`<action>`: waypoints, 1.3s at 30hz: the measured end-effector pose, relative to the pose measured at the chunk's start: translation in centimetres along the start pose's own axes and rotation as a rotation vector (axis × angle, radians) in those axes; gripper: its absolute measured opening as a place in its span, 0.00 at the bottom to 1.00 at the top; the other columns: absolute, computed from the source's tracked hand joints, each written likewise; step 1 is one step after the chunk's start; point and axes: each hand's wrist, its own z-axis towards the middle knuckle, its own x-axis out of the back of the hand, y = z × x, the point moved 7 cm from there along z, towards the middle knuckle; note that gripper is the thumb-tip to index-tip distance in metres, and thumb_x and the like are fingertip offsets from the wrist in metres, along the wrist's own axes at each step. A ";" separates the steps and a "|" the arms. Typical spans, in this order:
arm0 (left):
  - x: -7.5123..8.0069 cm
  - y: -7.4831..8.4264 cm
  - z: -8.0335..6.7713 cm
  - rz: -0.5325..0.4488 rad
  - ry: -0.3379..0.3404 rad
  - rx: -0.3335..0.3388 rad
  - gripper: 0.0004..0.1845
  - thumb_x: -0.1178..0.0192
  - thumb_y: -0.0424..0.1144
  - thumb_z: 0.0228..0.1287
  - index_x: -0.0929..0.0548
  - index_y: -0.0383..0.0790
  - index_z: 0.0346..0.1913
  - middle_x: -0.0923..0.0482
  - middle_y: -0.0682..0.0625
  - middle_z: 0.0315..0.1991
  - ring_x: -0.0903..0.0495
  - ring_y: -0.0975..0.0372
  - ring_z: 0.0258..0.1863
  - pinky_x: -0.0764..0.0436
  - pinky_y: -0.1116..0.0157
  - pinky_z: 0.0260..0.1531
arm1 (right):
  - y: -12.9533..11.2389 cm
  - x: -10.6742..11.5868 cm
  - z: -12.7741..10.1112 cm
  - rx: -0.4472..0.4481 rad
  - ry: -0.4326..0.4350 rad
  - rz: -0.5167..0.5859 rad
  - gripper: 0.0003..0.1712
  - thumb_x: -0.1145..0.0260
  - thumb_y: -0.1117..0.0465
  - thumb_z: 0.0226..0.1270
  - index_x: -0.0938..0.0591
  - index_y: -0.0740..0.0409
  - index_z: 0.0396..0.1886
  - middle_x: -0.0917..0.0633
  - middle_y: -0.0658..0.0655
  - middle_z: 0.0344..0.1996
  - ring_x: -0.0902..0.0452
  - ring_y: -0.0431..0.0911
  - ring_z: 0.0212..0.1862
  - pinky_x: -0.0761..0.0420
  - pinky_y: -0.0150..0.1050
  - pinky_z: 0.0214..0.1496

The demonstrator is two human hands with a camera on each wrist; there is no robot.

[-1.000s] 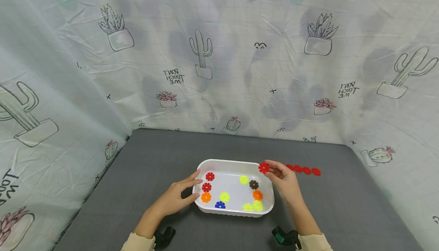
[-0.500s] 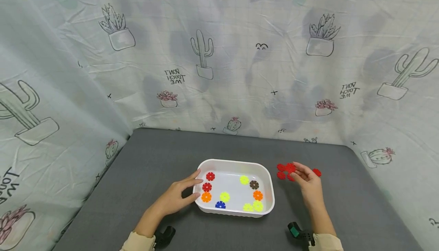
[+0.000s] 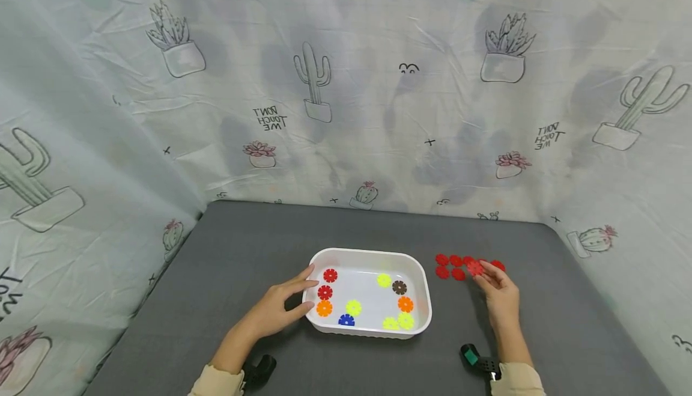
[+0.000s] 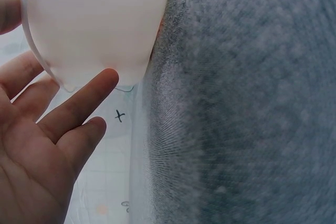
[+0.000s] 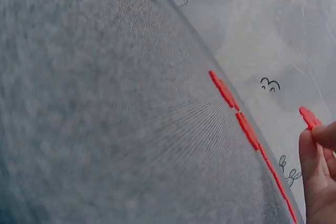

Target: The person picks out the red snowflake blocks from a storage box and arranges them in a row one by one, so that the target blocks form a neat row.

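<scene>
A white plastic tray (image 3: 373,331) holds several notched interlocking discs. My left hand (image 3: 274,310) rests on the tray's left end, its fingers spread and fairly straight. Some fingertips reach over the rim, and in the left wrist view two fingers (image 4: 84,100) lie along the outer wall. My right hand (image 3: 501,301) pinches a red interlocking disc (image 3: 475,268) between thumb and fingers, right of the tray. In the right wrist view this disc (image 5: 309,117) is raised above the table. Red discs (image 3: 458,274) lie in two rows beneath and beside it, partly hidden by the hand.
Inside the tray lie red discs (image 3: 325,292), yellow discs (image 3: 354,307), orange discs (image 3: 405,304), one brown disc (image 3: 399,287) and one blue disc (image 3: 346,319). The grey table (image 3: 270,234) meets a printed cloth backdrop (image 3: 367,113). Each wrist wears a black device (image 3: 476,360).
My right hand has carried a red disc out from the tray's right rim to the red rows, then shifted farther right with a red disc in its fingers. The left hand stays at the tray.
</scene>
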 end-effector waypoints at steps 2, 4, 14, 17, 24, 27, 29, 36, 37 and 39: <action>0.0 0.0 0.0 -0.006 -0.002 0.001 0.25 0.43 0.50 0.58 0.27 0.49 0.58 0.43 0.57 0.67 0.39 0.60 0.64 0.34 0.50 0.57 | 0.4 0.3 0.1 -0.009 0.023 -0.035 0.24 0.36 0.73 0.53 0.26 0.71 0.52 0.22 0.44 0.31 0.24 0.30 0.33 0.25 0.18 0.34; 0.0 0.0 0.0 -0.011 -0.010 0.006 0.25 0.43 0.51 0.58 0.27 0.49 0.58 0.43 0.56 0.67 0.39 0.60 0.64 0.34 0.51 0.57 | 0.8 0.5 0.2 -0.014 0.039 -0.099 0.23 0.36 0.72 0.54 0.26 0.69 0.52 0.23 0.43 0.32 0.25 0.28 0.34 0.26 0.16 0.34; -0.1 0.1 -0.1 -0.017 -0.019 0.035 0.26 0.46 0.54 0.59 0.29 0.50 0.59 0.44 0.58 0.67 0.39 0.61 0.64 0.33 0.51 0.57 | 1.7 0.8 0.8 0.018 0.058 -0.317 0.21 0.38 0.72 0.56 0.24 0.63 0.52 0.25 0.44 0.34 0.30 0.25 0.33 0.29 0.14 0.35; -0.1 0.1 -0.1 -0.012 -0.014 0.031 0.25 0.45 0.53 0.59 0.28 0.50 0.59 0.44 0.58 0.67 0.38 0.61 0.64 0.33 0.50 0.57 | 1.7 0.7 0.9 0.030 0.054 -0.379 0.21 0.39 0.71 0.56 0.23 0.61 0.52 0.23 0.50 0.37 0.31 0.23 0.32 0.29 0.14 0.33; -0.3 0.0 -0.1 0.001 -0.009 0.036 0.25 0.45 0.52 0.59 0.28 0.50 0.59 0.43 0.58 0.67 0.38 0.60 0.64 0.33 0.50 0.56 | 1.6 0.5 1.0 0.063 0.029 -0.524 0.20 0.39 0.68 0.58 0.24 0.60 0.52 0.22 0.62 0.44 0.36 0.17 0.30 0.32 0.14 0.29; -0.4 -0.1 -0.1 0.002 -0.014 0.044 0.24 0.45 0.51 0.59 0.28 0.50 0.59 0.43 0.57 0.67 0.38 0.60 0.64 0.33 0.50 0.56 | 1.6 0.5 0.9 0.063 0.023 -0.563 0.20 0.39 0.67 0.58 0.24 0.60 0.53 0.22 0.63 0.45 0.38 0.16 0.29 0.33 0.14 0.29; -0.4 -0.1 -0.1 0.001 -0.019 0.050 0.24 0.45 0.51 0.59 0.28 0.51 0.59 0.44 0.58 0.67 0.38 0.60 0.64 0.33 0.50 0.56 | 1.5 0.5 0.8 0.063 0.023 -0.584 0.20 0.39 0.66 0.58 0.24 0.60 0.53 0.21 0.63 0.45 0.38 0.15 0.29 0.34 0.15 0.28; 0.0 0.2 0.0 0.000 -0.004 0.024 0.26 0.45 0.54 0.58 0.27 0.50 0.58 0.43 0.58 0.67 0.39 0.61 0.64 0.34 0.50 0.58 | 1.3 0.5 0.7 0.061 0.040 -0.631 0.20 0.39 0.63 0.59 0.23 0.57 0.53 0.19 0.61 0.45 0.37 0.19 0.31 0.33 0.16 0.29; 0.0 0.2 0.0 0.006 -0.001 0.020 0.26 0.45 0.54 0.58 0.27 0.50 0.58 0.43 0.58 0.67 0.39 0.61 0.64 0.34 0.50 0.58 | 1.3 0.5 0.7 0.060 0.043 -0.636 0.20 0.39 0.63 0.59 0.23 0.56 0.53 0.19 0.61 0.45 0.35 0.21 0.33 0.33 0.16 0.30; 0.1 0.3 0.0 0.008 -0.004 0.024 0.26 0.45 0.54 0.58 0.27 0.50 0.58 0.43 0.58 0.67 0.38 0.61 0.64 0.34 0.51 0.58 | 1.2 0.5 0.8 0.064 0.049 -0.644 0.21 0.39 0.63 0.59 0.24 0.55 0.54 0.19 0.61 0.45 0.32 0.26 0.36 0.33 0.18 0.33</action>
